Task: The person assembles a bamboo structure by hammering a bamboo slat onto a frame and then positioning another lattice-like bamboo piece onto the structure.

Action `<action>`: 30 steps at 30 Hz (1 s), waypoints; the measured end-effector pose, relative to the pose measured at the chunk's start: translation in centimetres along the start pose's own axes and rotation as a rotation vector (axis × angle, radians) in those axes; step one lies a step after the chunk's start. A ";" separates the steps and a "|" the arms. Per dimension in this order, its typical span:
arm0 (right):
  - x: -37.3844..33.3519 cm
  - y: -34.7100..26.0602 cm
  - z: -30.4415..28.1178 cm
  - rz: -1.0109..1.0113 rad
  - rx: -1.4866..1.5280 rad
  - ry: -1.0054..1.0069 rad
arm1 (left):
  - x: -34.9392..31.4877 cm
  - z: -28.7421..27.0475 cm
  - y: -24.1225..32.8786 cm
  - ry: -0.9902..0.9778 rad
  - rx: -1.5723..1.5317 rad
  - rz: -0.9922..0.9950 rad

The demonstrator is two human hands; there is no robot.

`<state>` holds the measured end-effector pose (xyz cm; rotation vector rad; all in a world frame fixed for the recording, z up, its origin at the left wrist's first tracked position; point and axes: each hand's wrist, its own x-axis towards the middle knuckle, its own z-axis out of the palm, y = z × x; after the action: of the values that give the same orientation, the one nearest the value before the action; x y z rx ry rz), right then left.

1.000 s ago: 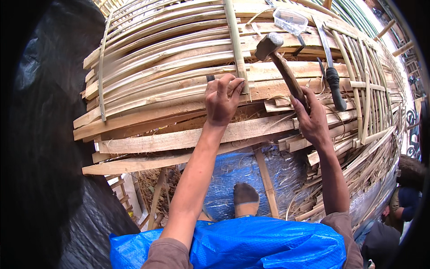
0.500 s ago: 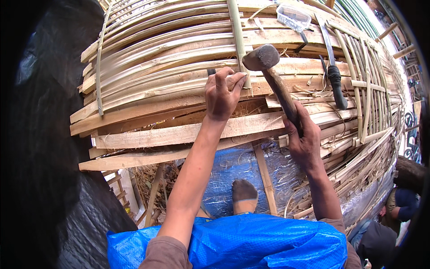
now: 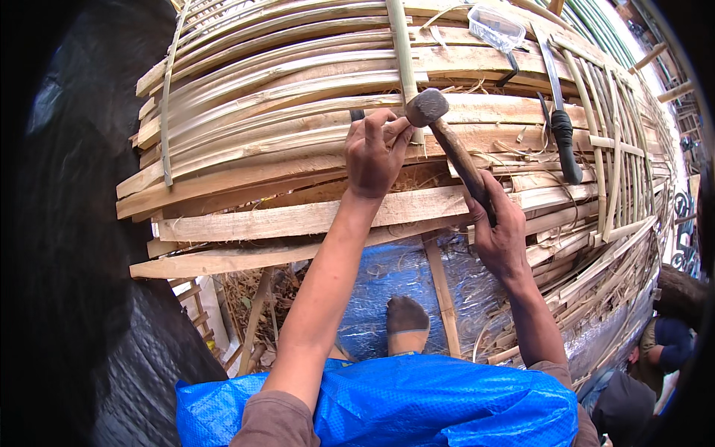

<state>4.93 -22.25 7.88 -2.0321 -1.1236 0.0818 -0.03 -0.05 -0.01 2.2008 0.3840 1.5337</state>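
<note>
Far L, a black plastic sheet (image 3: 59, 223) hung in folds beside the wood. Next, a thin strip (image 3: 168, 104) lay crosswise over the L part of a stack of long pale slats (image 3: 283, 83), w/ a rough board (image 3: 298, 214) on the near side. Below, blue plastic (image 3: 372, 406) covered the lap.

Mid-view, the L hand (image 3: 375, 156) was over the slats, fingers bent, thumb & forefinger tips drawn close tog. by the near end of a cross strip (image 3: 401, 48); couldn't tell if anything small sat btwn them. A foot in a dark sock (image 3: 407, 314) showed below.

Just R of the L fingertips was the head of the hammer (image 3: 456, 149), overlapping the cross strip in view; contact unclear. Its wooden handle slanted down to the R hand (image 3: 497, 235), fingers wrapped firmly round it.

Further R, a clear plastic tub (image 3: 497, 28) sat on the wood, then a knife (image 3: 564, 141) w/ black-wrapped handle, then a lattice (image 3: 618, 141) of thin strips. Far lower R, part of another person (image 3: 672, 343) showed.
</note>
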 end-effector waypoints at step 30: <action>-0.1 -3.0 -1.5 0.108 0.109 -0.004 | 0.0 -0.1 -0.4 0.024 0.029 0.020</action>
<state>3.43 -22.33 10.89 -1.9950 -0.9894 0.1972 -0.09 0.33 -0.15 2.2163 0.3952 1.5763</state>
